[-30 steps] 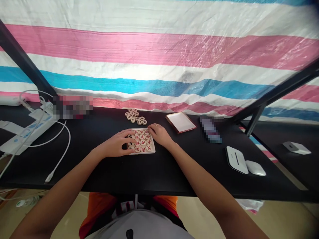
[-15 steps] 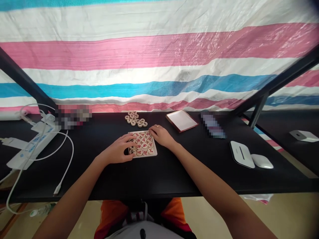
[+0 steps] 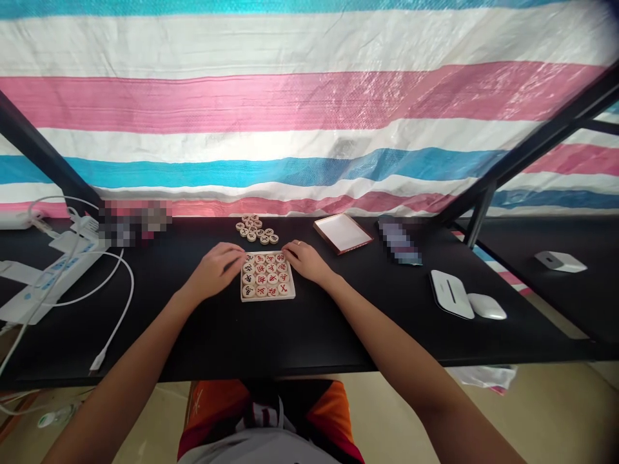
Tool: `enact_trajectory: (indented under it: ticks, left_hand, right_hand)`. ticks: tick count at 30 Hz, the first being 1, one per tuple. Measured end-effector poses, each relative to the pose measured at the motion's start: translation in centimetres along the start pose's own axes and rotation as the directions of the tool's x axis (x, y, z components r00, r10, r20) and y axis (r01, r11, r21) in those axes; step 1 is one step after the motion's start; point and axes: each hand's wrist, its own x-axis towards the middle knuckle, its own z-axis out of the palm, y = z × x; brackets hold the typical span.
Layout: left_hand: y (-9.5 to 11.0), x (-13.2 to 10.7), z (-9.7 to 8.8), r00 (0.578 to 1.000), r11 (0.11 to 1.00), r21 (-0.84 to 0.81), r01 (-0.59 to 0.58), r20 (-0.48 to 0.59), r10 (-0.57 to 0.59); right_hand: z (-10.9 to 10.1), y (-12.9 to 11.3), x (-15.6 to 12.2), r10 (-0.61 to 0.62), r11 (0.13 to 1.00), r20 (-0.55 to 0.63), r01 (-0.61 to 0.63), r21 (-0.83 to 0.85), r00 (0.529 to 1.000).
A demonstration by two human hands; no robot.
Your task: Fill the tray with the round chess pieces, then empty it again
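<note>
A small wooden tray lies on the black table, filled with round wooden chess discs marked in red and black. My left hand rests at the tray's left far corner, fingers curled, fingertips touching its edge. My right hand lies at the tray's right far corner, fingers together against the rim, a ring on one finger. A loose heap of chess discs sits just behind the tray, apart from both hands.
A flat box lid with a dark red rim lies right of the heap. Two white devices sit at the right. A white power strip and cables cover the left. A striped tarp hangs behind.
My left hand has slid off the discs in the tray to its left far corner. The right hand stays at the right far corner. The view has shifted a little.
</note>
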Motion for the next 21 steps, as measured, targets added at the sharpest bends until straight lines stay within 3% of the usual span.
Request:
enact_trajectory:
  ticks: [2,4,9,14,19,21]
  left_hand:
    - [-1.7,0.8,0.0,0.995,0.995,0.011,0.097,-0.022,-0.097]
    - [-3.5,1.8,0.1,0.988,0.989,0.039,0.144,0.041,-0.146]
    - [-6.7,3.9,1.1,0.977,0.957,0.283,0.068,0.173,-0.121]
    - [-6.8,4.1,2.0,0.962,0.911,0.409,0.045,0.227,-0.150]
    - [-6.9,3.9,2.4,0.986,0.889,0.458,0.014,0.144,-0.089]
    - [-7.4,4.3,2.7,0.982,0.885,0.466,0.005,0.165,-0.093]
  right_hand:
    - [0.0,0.0,0.0,-0.006,1.000,-0.009,0.006,0.010,1.000]
    - [0.0,0.0,0.1,0.003,1.000,-0.013,-0.003,0.014,1.000]
    - [0.2,0.1,0.2,0.014,1.000,-0.018,-0.014,-0.001,1.000]
    - [0.3,0.0,0.2,0.035,0.999,-0.035,-0.035,-0.005,0.999]
    - [0.3,-0.1,0.2,0.036,0.999,-0.038,-0.036,0.001,0.999]
    - [0.3,0.0,0.2,0.029,1.000,-0.036,-0.029,0.007,0.999]
